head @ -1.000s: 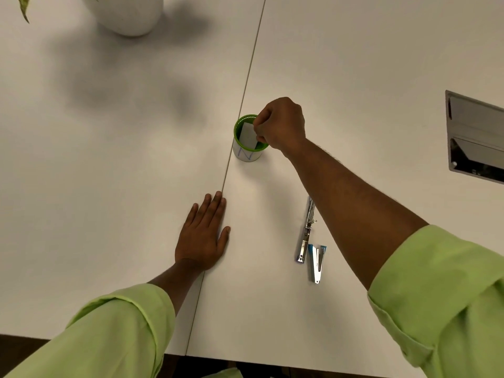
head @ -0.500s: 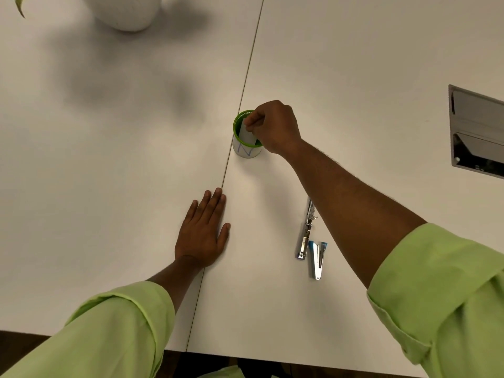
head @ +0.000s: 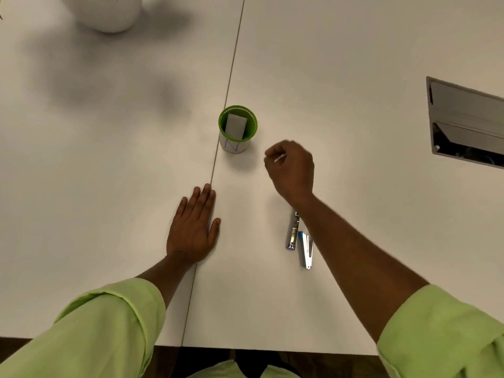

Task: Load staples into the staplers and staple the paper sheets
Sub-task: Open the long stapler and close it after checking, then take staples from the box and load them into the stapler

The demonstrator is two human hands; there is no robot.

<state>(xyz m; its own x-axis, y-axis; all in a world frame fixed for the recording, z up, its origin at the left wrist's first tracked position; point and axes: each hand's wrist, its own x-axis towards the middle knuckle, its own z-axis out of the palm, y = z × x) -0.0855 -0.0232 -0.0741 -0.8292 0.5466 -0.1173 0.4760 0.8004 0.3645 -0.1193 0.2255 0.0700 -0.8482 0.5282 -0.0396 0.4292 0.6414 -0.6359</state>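
Note:
A small stapler (head: 301, 240), blue and silver, lies flipped open on the white table (head: 341, 77), partly under my right forearm. A green-rimmed cup (head: 237, 129) with a white box standing inside it sits beyond it, by the table seam. My right hand (head: 291, 167) hovers just right of the cup, fingers curled, pinching a thin pale strip of staples (head: 280, 158). My left hand (head: 194, 230) rests flat on the table, palm down, on the seam.
A white rounded pot (head: 106, 12) stands at the far left corner. A metal cable hatch (head: 467, 124) is set into the table at the right. The table's front edge runs just below my sleeves.
My right hand left the cup and drew back toward me and to the right, now carrying a strip of staples. The left hand stayed put.

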